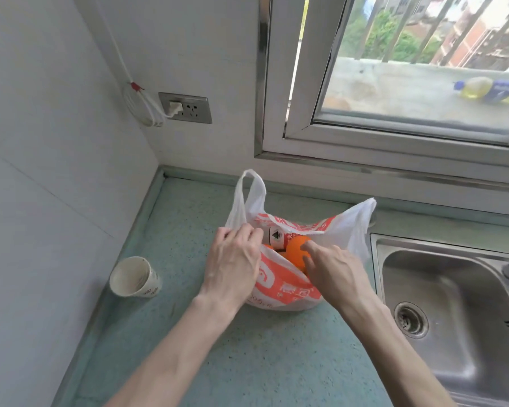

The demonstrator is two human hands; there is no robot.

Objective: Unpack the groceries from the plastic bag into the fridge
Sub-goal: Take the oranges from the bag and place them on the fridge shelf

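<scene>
Tabletop [276, 362]: pale green speckled surface, raised lip along back and left edges where it meets wall. Plastic bag [288, 289], white with orange print, stands mid-tabletop, near back edge, mouth open, handles up. Paper cup [134, 277], white, empty, tilted, near left edge, apart from bag. Steel sink [453, 304] set into tabletop at right, just beside bag.

A white plastic bag with orange print [288, 286] stands open on a speckled green countertop [262, 362]. The left hand [232, 262] pinches the bag's near rim, while the right hand [335, 271] grips a round orange fruit [296, 251] at the bag's mouth. A white paper cup [134, 277] stands left of the bag; a stainless steel sink [453, 304] lies on the right.
</scene>
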